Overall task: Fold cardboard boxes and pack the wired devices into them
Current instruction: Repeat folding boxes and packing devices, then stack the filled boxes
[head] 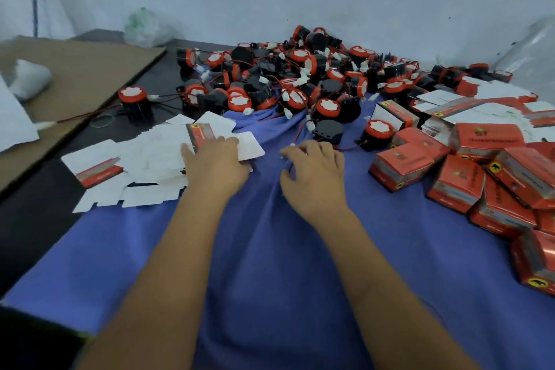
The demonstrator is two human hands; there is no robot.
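Reaching out over the blue cloth (270,249) with both arms. Left hand (214,164) lying flat on the pile of flat white box sheets (156,156), fingers (187,153) straight and spread, pressing on the top sheet, not clenched. Touching a flat sheet with a red side (200,134) just past the fingertips. Right hand (315,171) hovering low over the cloth, fingers (289,155) curled loosely; seeming to pinch a thin red wire (345,149) with a small white plug, but too blurry to tell for sure.

Lying just past the right fingers: a black round device (327,131) turned on its side, with its wire running toward the hand. Piling up farther beyond both hands: a big heap of black and red wired devices (300,78), all tangled together. Standing alone far off to the left of the left fingers: one device with a red top (133,105) on the dark table (36,219). Sitting well to the right of the right fingers: many folded red boxes (468,177), stacked and leaning on each other. Lying beyond the boxes: more flat sheets (492,105). Resting far left: a brown cardboard sheet (84,75).
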